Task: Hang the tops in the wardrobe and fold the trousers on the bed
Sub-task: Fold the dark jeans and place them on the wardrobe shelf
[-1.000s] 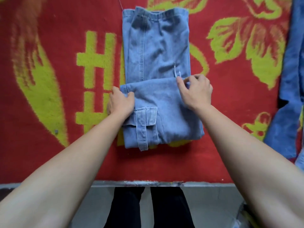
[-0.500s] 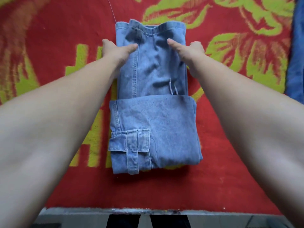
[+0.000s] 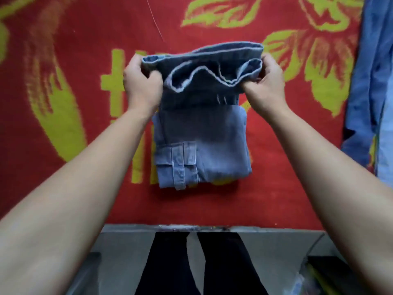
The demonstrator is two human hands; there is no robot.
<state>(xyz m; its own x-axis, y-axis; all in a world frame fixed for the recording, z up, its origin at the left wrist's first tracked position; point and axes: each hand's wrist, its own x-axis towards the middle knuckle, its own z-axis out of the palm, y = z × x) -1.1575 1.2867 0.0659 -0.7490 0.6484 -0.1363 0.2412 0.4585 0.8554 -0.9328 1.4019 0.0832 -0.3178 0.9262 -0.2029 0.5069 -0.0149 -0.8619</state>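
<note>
Gripping the trousers at the waistband, my left hand and right hand take one corner each, fingers curled round the denim. I note that end lifted off the bed; the folded lower part lies flat on it between my forearms.

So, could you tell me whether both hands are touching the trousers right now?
Touching. The head view shows the left hand and the right hand each gripping one side of the lifted waistband end of the trousers.
</note>
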